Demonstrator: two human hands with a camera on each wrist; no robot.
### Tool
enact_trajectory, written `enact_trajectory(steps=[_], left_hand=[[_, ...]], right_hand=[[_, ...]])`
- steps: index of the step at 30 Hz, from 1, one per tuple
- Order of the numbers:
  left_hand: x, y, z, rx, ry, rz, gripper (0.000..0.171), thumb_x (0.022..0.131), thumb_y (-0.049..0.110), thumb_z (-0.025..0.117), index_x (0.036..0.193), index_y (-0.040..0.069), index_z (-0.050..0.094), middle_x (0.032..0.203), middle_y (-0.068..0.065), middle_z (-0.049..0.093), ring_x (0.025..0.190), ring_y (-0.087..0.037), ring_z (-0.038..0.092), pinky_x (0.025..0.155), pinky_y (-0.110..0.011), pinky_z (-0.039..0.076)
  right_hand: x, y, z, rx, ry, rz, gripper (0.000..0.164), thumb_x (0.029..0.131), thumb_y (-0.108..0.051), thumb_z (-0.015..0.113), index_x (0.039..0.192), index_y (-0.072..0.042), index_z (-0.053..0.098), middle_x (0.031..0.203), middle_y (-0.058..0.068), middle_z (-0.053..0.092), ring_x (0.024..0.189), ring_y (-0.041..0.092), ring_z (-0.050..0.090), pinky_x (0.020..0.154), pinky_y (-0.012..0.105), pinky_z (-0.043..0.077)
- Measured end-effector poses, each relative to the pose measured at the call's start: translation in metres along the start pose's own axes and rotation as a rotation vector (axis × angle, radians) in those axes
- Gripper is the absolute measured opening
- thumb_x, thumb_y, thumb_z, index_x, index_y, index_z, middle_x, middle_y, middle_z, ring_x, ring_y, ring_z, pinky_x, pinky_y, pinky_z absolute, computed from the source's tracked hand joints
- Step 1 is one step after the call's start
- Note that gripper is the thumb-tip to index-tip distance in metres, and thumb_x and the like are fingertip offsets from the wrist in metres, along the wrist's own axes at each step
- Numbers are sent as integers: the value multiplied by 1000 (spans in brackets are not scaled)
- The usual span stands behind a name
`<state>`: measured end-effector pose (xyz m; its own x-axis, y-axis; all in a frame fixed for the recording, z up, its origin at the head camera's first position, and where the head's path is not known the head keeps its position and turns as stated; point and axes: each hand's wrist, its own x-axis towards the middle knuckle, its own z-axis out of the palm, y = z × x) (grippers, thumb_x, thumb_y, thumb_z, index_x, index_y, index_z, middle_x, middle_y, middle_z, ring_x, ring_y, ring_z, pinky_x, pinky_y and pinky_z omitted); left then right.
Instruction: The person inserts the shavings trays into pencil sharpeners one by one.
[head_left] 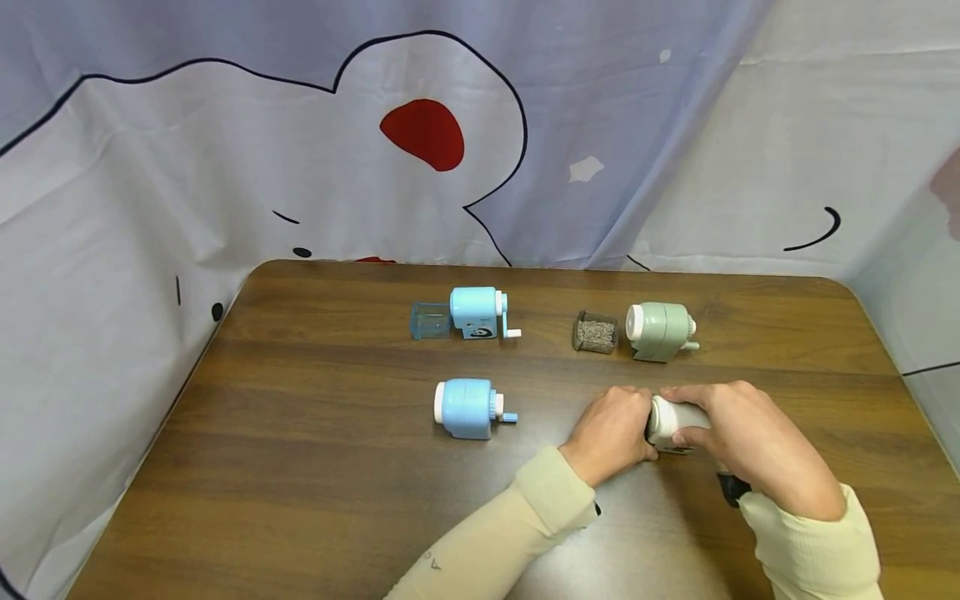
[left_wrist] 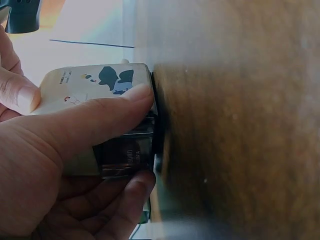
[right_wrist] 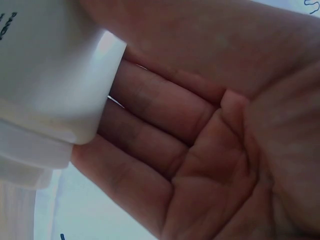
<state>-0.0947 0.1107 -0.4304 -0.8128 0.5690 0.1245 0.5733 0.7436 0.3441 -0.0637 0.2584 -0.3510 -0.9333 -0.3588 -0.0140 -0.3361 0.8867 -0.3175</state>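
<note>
Both hands are on a white crank pencil sharpener [head_left: 667,423] at the right front of the table. My left hand [head_left: 613,429] pinches its dark see-through shavings drawer [left_wrist: 127,152] between thumb and fingers, at the end of the body. The left wrist view shows the thumb lying along the printed side. From the other side my right hand [head_left: 761,446] grips the body, thumb in front and fingers behind. Its crank is hidden by the right hand in the head view.
Behind the hands stands a green sharpener [head_left: 660,331], a drawer of shavings [head_left: 596,333] lying to its left. Farther left are a light blue sharpener [head_left: 475,311] with a clear blue drawer [head_left: 431,321] beside it, and another blue sharpener [head_left: 467,408] nearer. A printed curtain [head_left: 300,167] hangs behind.
</note>
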Motion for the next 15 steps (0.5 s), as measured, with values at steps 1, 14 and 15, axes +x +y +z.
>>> enact_trajectory(steps=[1, 14, 15], left_hand=[[0, 0, 0, 0, 0, 1, 55, 55, 37, 89, 98, 13, 65, 88, 6, 66, 76, -4, 60, 67, -15, 49], [2, 1, 2, -9, -8, -10, 58, 55, 37, 89, 101, 12, 65, 89, 7, 65, 77, -3, 59, 69, -15, 48], [2, 1, 2, -13, -10, -11, 57, 56, 37, 89, 101, 13, 64, 90, 6, 65, 77, -3, 59, 69, -15, 48]], right_hand=[[0, 0, 0, 1, -1, 0, 42, 70, -17, 80, 110, -12, 69, 85, 2, 68, 61, 13, 51, 56, 33, 43], [0, 2, 1, -7, 6, -4, 43, 69, -19, 80, 110, -12, 70, 86, 3, 68, 63, 14, 53, 57, 35, 44], [1, 2, 1, -6, 8, -5, 43, 69, -19, 80, 110, -12, 70, 86, 3, 68, 63, 14, 53, 57, 35, 44]])
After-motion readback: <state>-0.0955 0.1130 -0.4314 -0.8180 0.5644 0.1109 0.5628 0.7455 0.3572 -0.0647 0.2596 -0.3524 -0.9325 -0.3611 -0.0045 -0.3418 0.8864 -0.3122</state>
